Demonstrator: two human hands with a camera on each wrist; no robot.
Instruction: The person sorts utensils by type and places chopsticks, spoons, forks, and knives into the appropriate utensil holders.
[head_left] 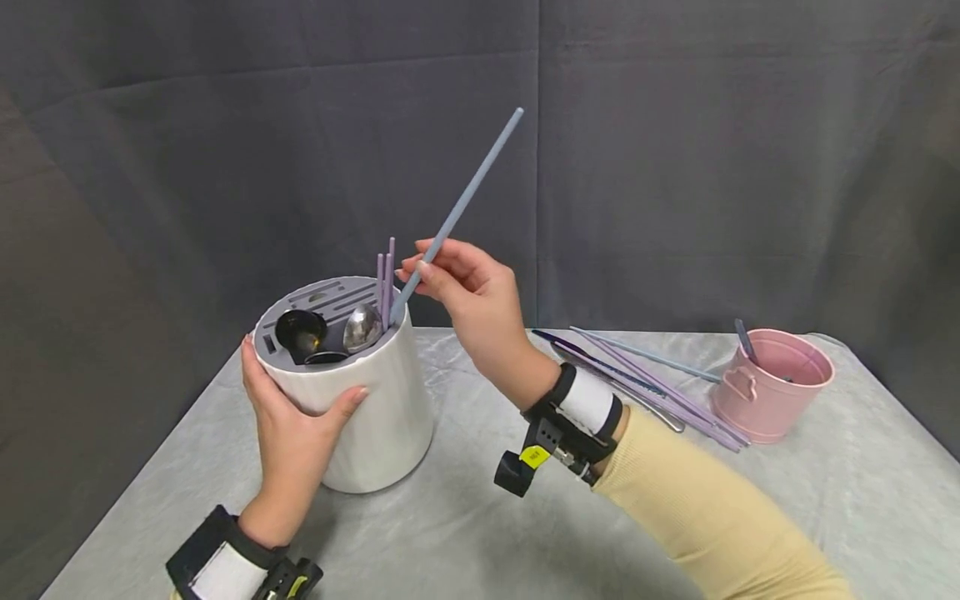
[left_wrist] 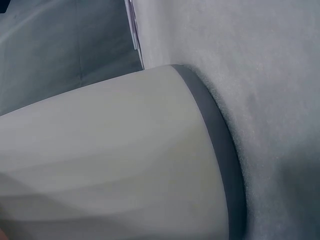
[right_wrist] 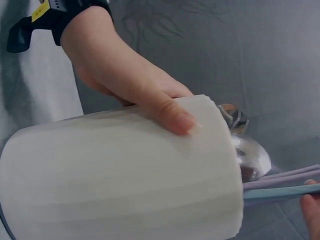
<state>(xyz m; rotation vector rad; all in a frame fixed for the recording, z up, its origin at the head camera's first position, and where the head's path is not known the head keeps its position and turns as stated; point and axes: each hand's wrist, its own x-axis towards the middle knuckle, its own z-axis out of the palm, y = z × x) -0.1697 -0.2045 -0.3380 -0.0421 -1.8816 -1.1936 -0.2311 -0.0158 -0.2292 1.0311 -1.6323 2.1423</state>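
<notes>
My left hand (head_left: pixel 292 425) holds the side of a white utensil holder (head_left: pixel 382 408), thumb across its front and fingers round its left side. The holder's grey slotted lid (head_left: pixel 300 293) bears a black ladle (head_left: pixel 300 329), a shiny metal spoon or ladle (head_left: pixel 363 327) and several thin purple chopsticks (head_left: pixel 386 287). My right hand (head_left: pixel 480 292) pinches a light blue chopstick (head_left: pixel 480 175) between thumb and fingers. It slants up to the right, its lower end at the lid's right edge beside the purple ones. In the right wrist view, the blue chopstick (right_wrist: pixel 275 194) meets the holder's rim.
On the grey cloth-covered table (head_left: pixel 510 533), purple chopsticks (head_left: pixel 675 400), a blue one (head_left: pixel 652 357) and dark and metal utensils lie in a loose pile at right. A pink bucket (head_left: pixel 772 408) stands beside them with a dark handle (head_left: pixel 746 340) sticking out. A grey curtain hangs behind.
</notes>
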